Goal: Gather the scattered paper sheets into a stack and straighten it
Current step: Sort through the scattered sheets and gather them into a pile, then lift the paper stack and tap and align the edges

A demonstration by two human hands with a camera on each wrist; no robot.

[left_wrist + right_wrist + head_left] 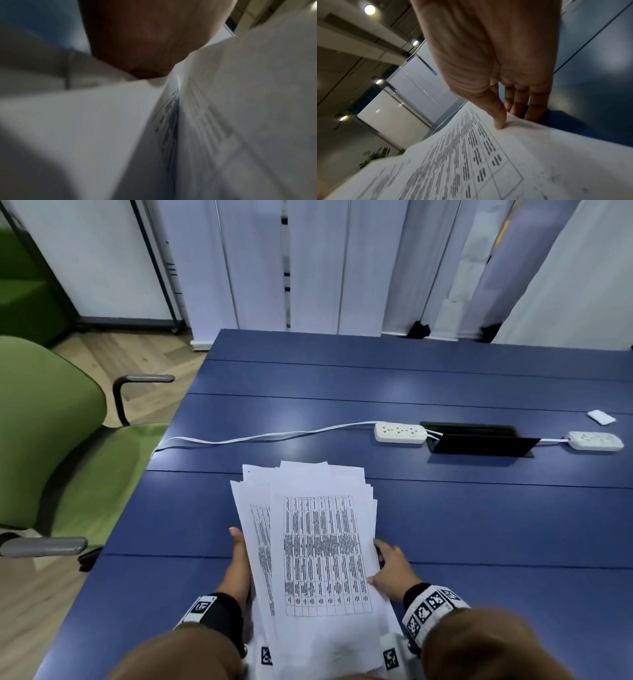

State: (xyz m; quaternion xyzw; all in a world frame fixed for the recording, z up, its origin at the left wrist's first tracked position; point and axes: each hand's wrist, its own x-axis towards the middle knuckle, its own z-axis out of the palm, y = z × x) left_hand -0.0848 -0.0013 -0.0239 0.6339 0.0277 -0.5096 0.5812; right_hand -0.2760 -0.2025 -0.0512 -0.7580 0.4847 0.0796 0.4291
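Paper sheets [322, 549]: gathered into one loose, uneven bundle, edges fanned and not aligned, held above the near part of the blue table [445, 508]; a printed grid is carried on the top sheet. Left hand [238, 563]: placed along the bundle's left edge, fingers hidden beneath the paper, so its grip cannot be told. Right hand [394, 570]: clamped on the right edge, thumb pressed on the top sheet and fingers tucked underneath. Two white power strips [400, 433] with cord are laid farther back on the table. A green chair [51, 440] is stationed at the left.
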